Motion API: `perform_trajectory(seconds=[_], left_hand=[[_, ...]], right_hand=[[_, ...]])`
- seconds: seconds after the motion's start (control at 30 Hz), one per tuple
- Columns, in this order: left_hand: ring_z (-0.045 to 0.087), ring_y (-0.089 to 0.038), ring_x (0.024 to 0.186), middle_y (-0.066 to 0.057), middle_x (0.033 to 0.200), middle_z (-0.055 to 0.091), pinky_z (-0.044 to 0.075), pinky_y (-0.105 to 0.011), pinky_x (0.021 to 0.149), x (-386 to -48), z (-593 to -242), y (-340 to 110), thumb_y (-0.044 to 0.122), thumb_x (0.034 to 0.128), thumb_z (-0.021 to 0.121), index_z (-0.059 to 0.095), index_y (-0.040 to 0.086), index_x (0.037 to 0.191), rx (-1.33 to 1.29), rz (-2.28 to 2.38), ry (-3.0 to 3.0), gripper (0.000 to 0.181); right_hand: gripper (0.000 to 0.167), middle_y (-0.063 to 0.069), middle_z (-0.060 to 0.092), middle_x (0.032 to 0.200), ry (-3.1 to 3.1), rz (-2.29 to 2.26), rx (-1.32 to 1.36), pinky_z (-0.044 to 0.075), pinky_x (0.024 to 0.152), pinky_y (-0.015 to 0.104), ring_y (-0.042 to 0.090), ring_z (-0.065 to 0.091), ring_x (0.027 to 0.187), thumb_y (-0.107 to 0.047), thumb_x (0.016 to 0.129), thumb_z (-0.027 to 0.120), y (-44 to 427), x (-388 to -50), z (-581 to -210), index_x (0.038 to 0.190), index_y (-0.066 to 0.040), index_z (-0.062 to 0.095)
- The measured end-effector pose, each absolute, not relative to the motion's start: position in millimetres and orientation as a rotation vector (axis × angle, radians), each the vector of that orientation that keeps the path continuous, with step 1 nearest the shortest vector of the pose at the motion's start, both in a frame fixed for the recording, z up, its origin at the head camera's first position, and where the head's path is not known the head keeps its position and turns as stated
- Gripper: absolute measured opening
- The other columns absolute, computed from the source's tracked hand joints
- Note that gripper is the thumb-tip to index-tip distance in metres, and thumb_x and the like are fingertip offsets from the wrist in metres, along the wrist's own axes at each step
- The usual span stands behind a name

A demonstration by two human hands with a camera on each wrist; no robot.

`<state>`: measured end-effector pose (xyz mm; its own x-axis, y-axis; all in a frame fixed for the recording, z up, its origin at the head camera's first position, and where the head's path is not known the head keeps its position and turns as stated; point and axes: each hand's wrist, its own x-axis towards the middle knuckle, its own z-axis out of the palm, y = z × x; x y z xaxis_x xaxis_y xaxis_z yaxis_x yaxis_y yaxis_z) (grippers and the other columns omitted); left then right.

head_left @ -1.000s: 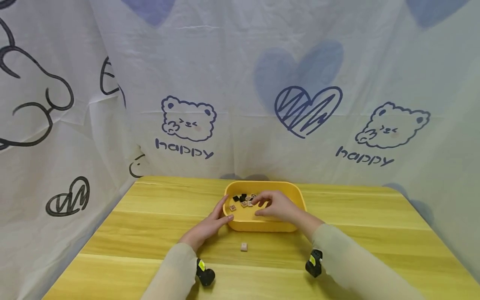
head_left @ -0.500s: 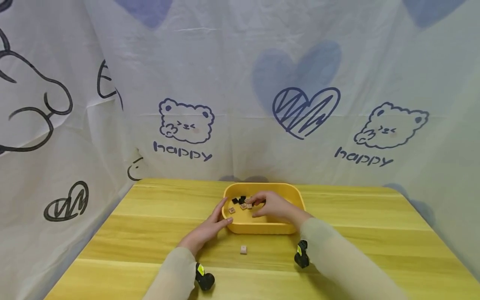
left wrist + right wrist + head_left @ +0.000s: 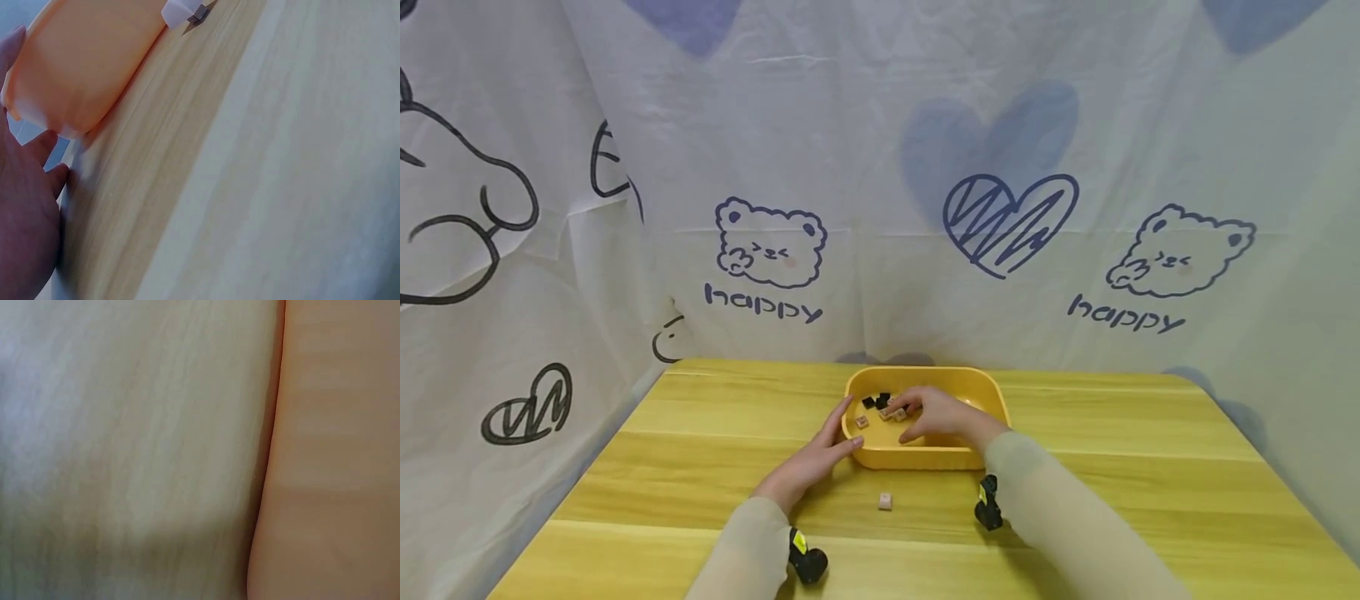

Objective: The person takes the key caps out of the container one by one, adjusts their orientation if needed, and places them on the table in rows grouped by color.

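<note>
Seems unfinished: one small pale square block (image 3: 886, 502) on yellow wooden table (image 3: 700, 467) | black square blocks (image 3: 868, 402) and tan square blocks (image 3: 862, 422) in yellow plastic tub (image 3: 925, 458) | left hand (image 3: 808, 468): spread, touching tub | right hand (image 3: 942, 412): loose, no pinch showing

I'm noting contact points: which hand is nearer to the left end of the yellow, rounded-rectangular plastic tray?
Left. The left hand touches the tray at that end; the right hand reaches inside it, by the small pale square pieces.
</note>
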<state>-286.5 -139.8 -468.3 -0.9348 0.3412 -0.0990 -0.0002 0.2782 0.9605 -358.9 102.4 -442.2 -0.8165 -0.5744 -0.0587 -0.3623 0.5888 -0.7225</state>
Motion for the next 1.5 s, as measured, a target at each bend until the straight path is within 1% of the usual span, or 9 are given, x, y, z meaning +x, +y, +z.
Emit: perform_trajectory(seconds=[0.17, 0.4, 0.57, 0.8, 0.97, 1.03, 1.3, 1.43, 1.5], left_hand=[[0.000, -0.037, 0.146, -0.014, 0.162, 0.003, 0.002, -0.059, 0.114, -286.8, -468.5, -139.1, 0.024, 0.1001, 0.057, 0.010, 0.032, 0.158, 0.313, 1.716, 2.262, 0.075], [0.000, -0.037, 0.146, -0.014, 0.162, 0.004, 0.001, -0.059, 0.114, -287.5, -469.3, -138.9, 0.025, 0.0996, 0.058, 0.011, 0.032, 0.158, 0.321, 1.730, 2.260, 0.075], [-0.001, -0.038, 0.146, -0.014, 0.162, 0.003, 0.001, -0.060, 0.113, -289.1, -470.5, -138.4, 0.025, 0.0997, 0.057, 0.012, 0.032, 0.158, 0.320, 1.741, 2.256, 0.074], [0.000, -0.037, 0.146, -0.015, 0.162, 0.004, 0.002, -0.059, 0.114, -290.8, -471.6, -138.0, 0.022, 0.1002, 0.057, 0.012, 0.030, 0.158, 0.324, 1.738, 2.264, 0.073], [0.000, -0.037, 0.146, -0.014, 0.162, 0.003, 0.002, -0.059, 0.114, -290.6, -471.2, -138.5, 0.023, 0.1003, 0.056, 0.012, 0.030, 0.158, 0.327, 1.727, 2.269, 0.073], [0.000, -0.037, 0.146, -0.014, 0.162, 0.003, 0.002, -0.059, 0.114, -290.1, -470.5, -139.0, 0.023, 0.1004, 0.056, 0.011, 0.031, 0.158, 0.322, 1.717, 2.276, 0.073], [-0.001, -0.036, 0.146, -0.014, 0.162, 0.002, 0.001, -0.059, 0.114, -289.7, -469.2, -140.8, 0.024, 0.1002, 0.057, 0.010, 0.031, 0.158, 0.320, 1.726, 2.283, 0.074], [0.000, -0.037, 0.146, -0.015, 0.162, 0.003, 0.002, -0.058, 0.114, -290.1, -471.2, -140.0, 0.024, 0.1001, 0.057, 0.010, 0.030, 0.158, 0.345, 1.734, 2.272, 0.075], [0.001, -0.037, 0.146, -0.016, 0.162, 0.004, 0.002, -0.058, 0.114, -289.6, -471.7, -139.3, 0.024, 0.0999, 0.057, 0.010, 0.029, 0.158, 0.350, 1.735, 2.271, 0.075]], right_hand=[[0.047, 0.005, 0.064, 0.118, 2.523, -1.061, -0.776, 0.051, 0.085, 0.033, 0.019, 0.058, 0.094, -0.007, 0.074, 0.084, 102.5, -360.2, -444.8, 0.118, -0.007, 0.070], [0.035, 0.001, 0.067, 0.098, 2.527, -1.063, -0.730, 0.052, 0.078, 0.030, 0.014, 0.058, 0.086, 0.000, 0.075, 0.080, 104.4, -359.2, -446.3, 0.109, -0.005, 0.074], [0.028, 0.000, 0.066, 0.090, 2.533, -1.056, -0.732, 0.051, 0.071, 0.028, 0.014, 0.056, 0.080, 0.004, 0.077, 0.077, 105.6, -358.0, -446.5, 0.104, -0.004, 0.075], [0.026, -0.001, 0.067, 0.092, 2.530, -1.054, -0.724, 0.052, 0.070, 0.027, 0.014, 0.057, 0.080, 0.005, 0.079, 0.076, 105.4, -356.9, -445.3, 0.102, -0.007, 0.076], [0.024, 0.000, 0.065, 0.085, 2.534, -1.089, -0.701, 0.051, 0.066, 0.028, 0.016, 0.057, 0.076, 0.002, 0.080, 0.077, 107.5, -355.7, -441.5, 0.102, -0.006, 0.076], [0.025, 0.000, 0.065, 0.085, 2.540, -1.105, -0.703, 0.051, 0.067, 0.029, 0.016, 0.057, 0.077, 0.000, 0.079, 0.077, 109.1, -354.8, -438.6, 0.103, -0.006, 0.076], [0.025, 0.001, 0.068, 0.093, 2.546, -1.113, -0.834, 0.050, 0.075, 0.030, 0.015, 0.058, 0.082, -0.002, 0.082, 0.076, 118.9, -346.0, -421.8, 0.106, -0.002, 0.074], [0.022, 0.001, 0.068, 0.092, 2.559, -1.102, -0.935, 0.052, 0.075, 0.028, 0.013, 0.059, 0.081, -0.001, 0.083, 0.074, 127.3, -337.9, -412.9, 0.105, 0.001, 0.074], [0.020, 0.000, 0.067, 0.091, 2.569, -1.103, -0.970, 0.053, 0.074, 0.027, 0.013, 0.059, 0.081, 0.000, 0.084, 0.074, 132.0, -332.4, -409.3, 0.103, -0.001, 0.074]])
